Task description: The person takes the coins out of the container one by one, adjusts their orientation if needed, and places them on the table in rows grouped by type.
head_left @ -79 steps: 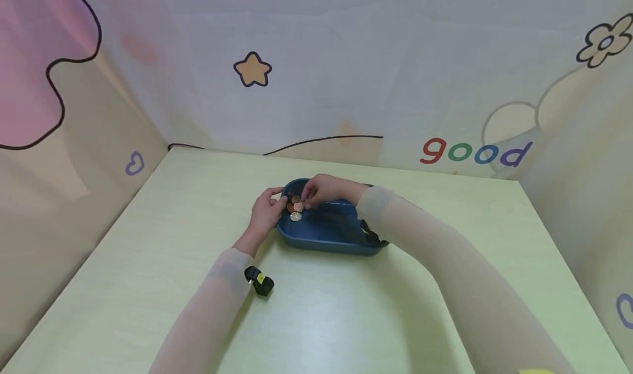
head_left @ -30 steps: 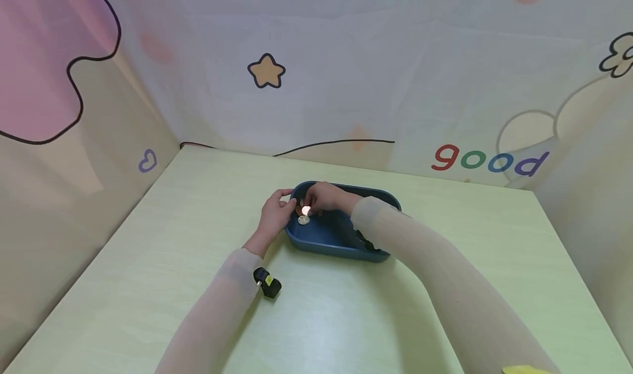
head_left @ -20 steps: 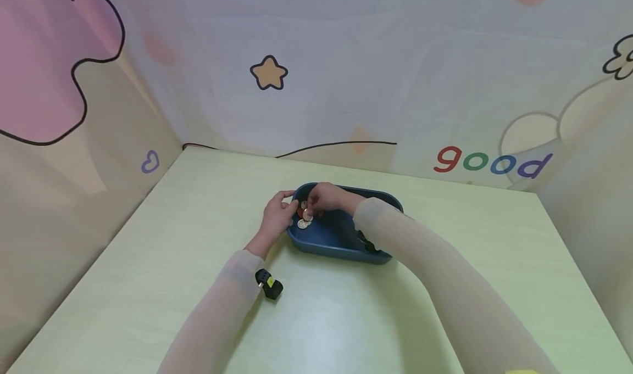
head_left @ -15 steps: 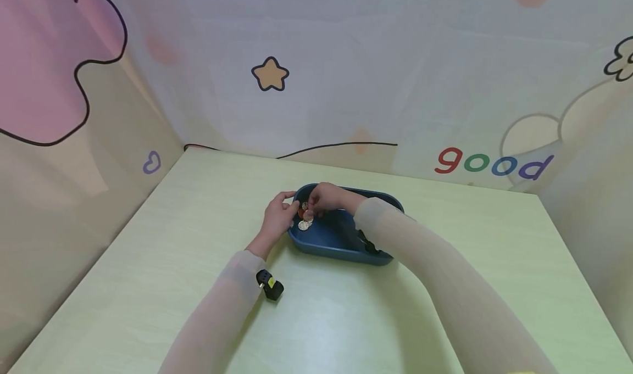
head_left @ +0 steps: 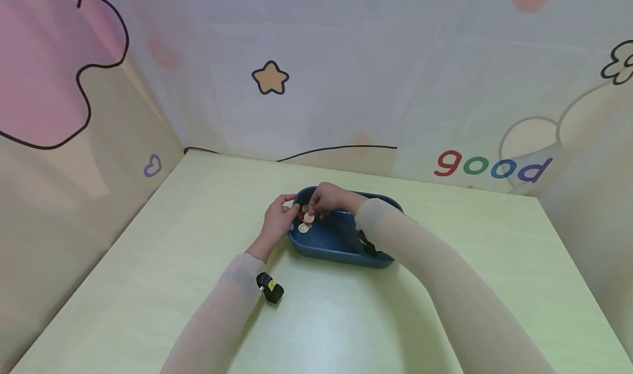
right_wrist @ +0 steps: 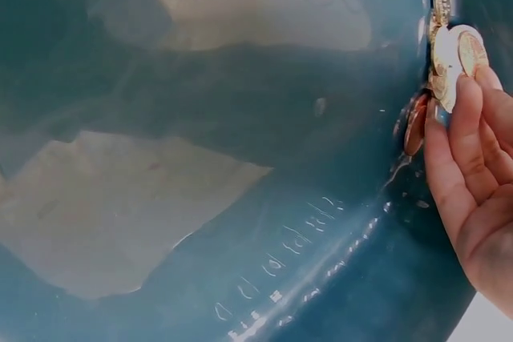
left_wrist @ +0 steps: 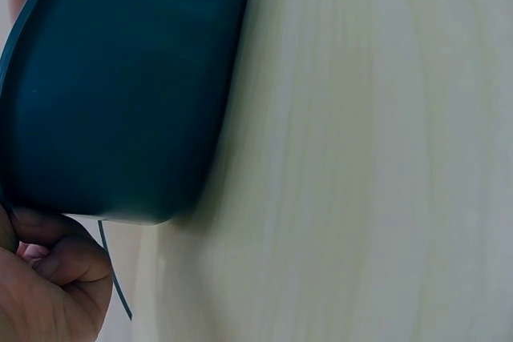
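A dark blue tray (head_left: 328,242) sits on the table with several coins (head_left: 304,228) gathered inside its left end. My left hand (head_left: 278,221) holds the tray's left rim, thumb at the inside edge; in the left wrist view its curled fingers meet the tray's corner. Reaching into the tray, my right hand (head_left: 329,199) pinches a gold-coloured coin (right_wrist: 471,52) between its fingertips, seen in the right wrist view. Gold-toned and copper coins stand along the tray wall there, a copper coin (right_wrist: 415,126) close to my fingers. Some coins overlap and are partly hidden.
The pale green table (head_left: 198,308) stretches around the tray. Behind it hangs a printed cloth wall (head_left: 336,77) with a star and the word "good". A small black wrist camera (head_left: 270,288) sits at my left sleeve.
My right hand stays among the coins at the tray's left end. The coin at its fingertips has turned and no longer glares as it did a second ago. The head view has shifted slightly.
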{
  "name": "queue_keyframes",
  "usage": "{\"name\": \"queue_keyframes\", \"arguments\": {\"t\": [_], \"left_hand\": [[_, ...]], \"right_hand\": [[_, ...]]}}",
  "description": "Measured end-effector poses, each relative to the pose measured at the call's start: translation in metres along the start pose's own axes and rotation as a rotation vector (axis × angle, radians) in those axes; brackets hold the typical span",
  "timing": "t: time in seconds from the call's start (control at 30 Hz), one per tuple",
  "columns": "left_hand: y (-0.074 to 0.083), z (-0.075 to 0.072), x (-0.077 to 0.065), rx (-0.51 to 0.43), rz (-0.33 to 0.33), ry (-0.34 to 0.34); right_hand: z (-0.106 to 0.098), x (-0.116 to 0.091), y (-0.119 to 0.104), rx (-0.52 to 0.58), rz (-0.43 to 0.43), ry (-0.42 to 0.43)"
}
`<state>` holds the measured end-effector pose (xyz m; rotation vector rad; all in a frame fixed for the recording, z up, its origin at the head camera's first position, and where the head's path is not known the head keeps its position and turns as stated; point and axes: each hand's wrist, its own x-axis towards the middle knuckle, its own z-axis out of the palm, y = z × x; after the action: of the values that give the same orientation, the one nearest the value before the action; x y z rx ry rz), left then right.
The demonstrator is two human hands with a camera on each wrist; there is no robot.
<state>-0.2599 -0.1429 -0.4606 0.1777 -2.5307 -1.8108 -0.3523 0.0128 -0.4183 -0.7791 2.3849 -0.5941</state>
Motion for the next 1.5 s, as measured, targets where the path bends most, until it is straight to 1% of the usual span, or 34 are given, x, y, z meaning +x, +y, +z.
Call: {"name": "queue_keyframes", "arguments": {"t": [0.17, 0.43, 0.73, 1.07, 1.37, 1.5], "left_hand": [[0.002, 0.001, -0.001, -0.001, -0.001, 0.000], [0.003, 0.001, -0.001, -0.013, -0.002, 0.003], [0.004, 0.000, -0.002, -0.027, -0.010, 0.002], [0.003, 0.000, -0.001, -0.030, -0.023, -0.001], [0.003, 0.000, -0.002, -0.029, -0.023, -0.003], [0.004, 0.000, -0.001, -0.028, -0.014, -0.002]], "right_hand": [[-0.005, -0.004, 0.002, 0.020, -0.009, 0.003], [-0.012, -0.016, -0.001, 0.092, 0.010, -0.010], [-0.019, -0.024, -0.002, 0.139, 0.010, -0.006], [-0.025, -0.039, -0.001, 0.158, -0.001, 0.036], [-0.027, -0.061, 0.008, 0.193, -0.001, 0.090], [-0.028, -0.072, 0.013, 0.214, 0.013, 0.124]]}}
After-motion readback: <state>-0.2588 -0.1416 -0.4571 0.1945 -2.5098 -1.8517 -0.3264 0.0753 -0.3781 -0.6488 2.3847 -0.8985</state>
